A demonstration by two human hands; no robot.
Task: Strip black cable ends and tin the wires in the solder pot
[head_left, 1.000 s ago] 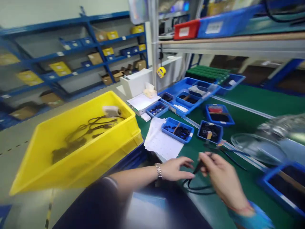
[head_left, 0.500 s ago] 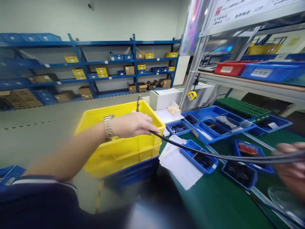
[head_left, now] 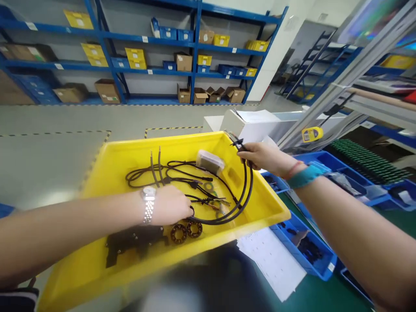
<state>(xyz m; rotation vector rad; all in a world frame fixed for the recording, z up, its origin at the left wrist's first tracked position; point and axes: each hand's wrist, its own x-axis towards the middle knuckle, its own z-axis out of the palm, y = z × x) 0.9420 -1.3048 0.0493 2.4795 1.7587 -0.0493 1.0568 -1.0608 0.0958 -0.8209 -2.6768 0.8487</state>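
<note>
One thick black cable (head_left: 221,222), smooth and glossy, is bent into a long U-shaped loop; its forked end (head_left: 235,141) rises above the tote rim. The cable lies over one yellow plastic tote (head_left: 256,208), with one stretch held up out of it. The right hand (head_left: 264,157) is clenched around the cable near the forked end, at the tote's far corner. The left hand (head_left: 170,206), inside the tote, has its fingers (head_left: 185,206) curled onto the loop's other end. A silver wristwatch (head_left: 148,203) is on the left wrist; a teal wristband (head_left: 303,177) and a red cord (head_left: 293,170) are on the right. Also in the tote: one tangle of thin black wiring (head_left: 182,164) with small connectors, one clear plastic box (head_left: 210,162), two dark ring-shaped parts (head_left: 178,233) and one flat black piece (head_left: 133,240). Beyond the tote are one stack of white paper (head_left: 271,264) and one blue bin (head_left: 302,249) of black parts on a green desk (head_left: 312,294), with blue shelving (head_left: 195,43) behind.
</note>
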